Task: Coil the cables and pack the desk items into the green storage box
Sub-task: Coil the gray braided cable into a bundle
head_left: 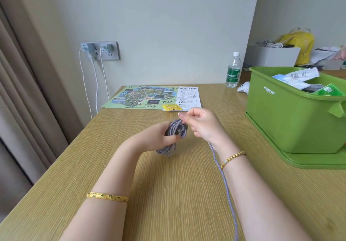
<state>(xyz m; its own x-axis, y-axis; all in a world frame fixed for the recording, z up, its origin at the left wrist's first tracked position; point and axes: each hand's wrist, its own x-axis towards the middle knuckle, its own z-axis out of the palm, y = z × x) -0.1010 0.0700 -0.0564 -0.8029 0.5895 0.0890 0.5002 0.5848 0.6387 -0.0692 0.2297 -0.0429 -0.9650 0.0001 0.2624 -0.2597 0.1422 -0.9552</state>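
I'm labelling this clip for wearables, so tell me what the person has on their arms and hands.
Both forearms are bare, no sleeves in view. The left wrist carries a wide gold bangle with small dark patterned marks. The right wrist carries a gold bead bracelet with one pale blue bead. No rings or gloves show on the left hand or right hand.

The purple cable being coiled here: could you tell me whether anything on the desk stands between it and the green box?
Nothing visible does. The cable is held above the desk by the left hand and right hand; the box stands open to their right, across bare desktop. Its loose tail trails back under the right wrist.
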